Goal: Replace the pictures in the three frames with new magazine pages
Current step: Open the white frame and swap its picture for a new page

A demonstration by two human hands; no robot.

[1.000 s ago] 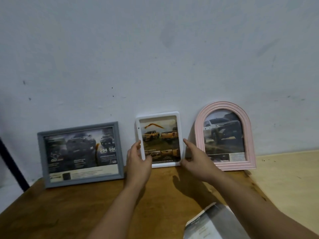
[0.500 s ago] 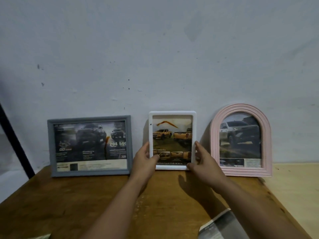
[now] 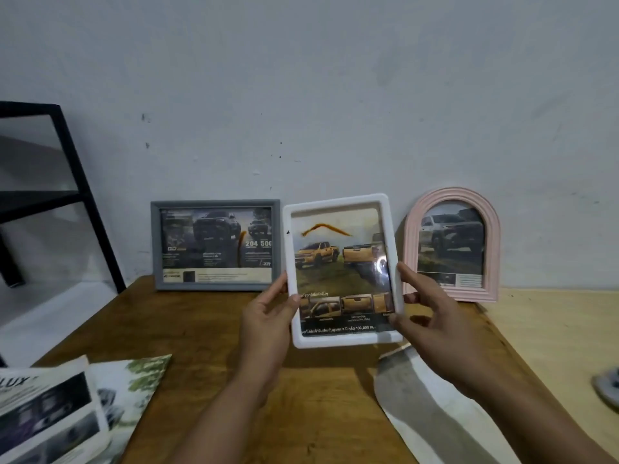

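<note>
I hold a white rectangular frame [image 3: 341, 269] with a picture of yellow pickup trucks in the air above the wooden table [image 3: 207, 329]. My left hand [image 3: 268, 316] grips its lower left edge and my right hand [image 3: 422, 309] grips its lower right edge. A grey landscape frame [image 3: 216, 244] with a dark truck advert leans on the wall at the left. On the right a pink arched frame [image 3: 452, 244] with a grey truck picture leans on the wall too.
Magazine pages [image 3: 50, 410] lie at the table's front left corner, one with green foliage [image 3: 137, 380]. A curved grey paper cut-out [image 3: 425, 406] lies under my right forearm. A black metal shelf [image 3: 40, 195] stands at the left. A lighter wooden surface [image 3: 552, 346] adjoins on the right.
Both hands have lifted the white frame off the table and away from the wall, toward me. The view has shifted so the black shelf and magazine pages now show.
</note>
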